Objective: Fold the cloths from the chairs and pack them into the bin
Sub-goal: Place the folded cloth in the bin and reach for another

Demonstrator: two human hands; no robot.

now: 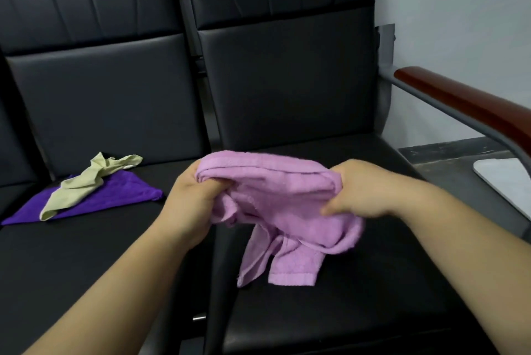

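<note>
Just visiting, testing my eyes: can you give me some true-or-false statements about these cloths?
1. Both the left hand and the right hand grip the pink towel. True.
2. The purple cloth rests on the left chair's seat. True.
3. The purple cloth covers the pale green cloth. False: the pale green cloth lies on top.
4. The pink towel lies folded flat. False: it hangs bunched from the hands.
</note>
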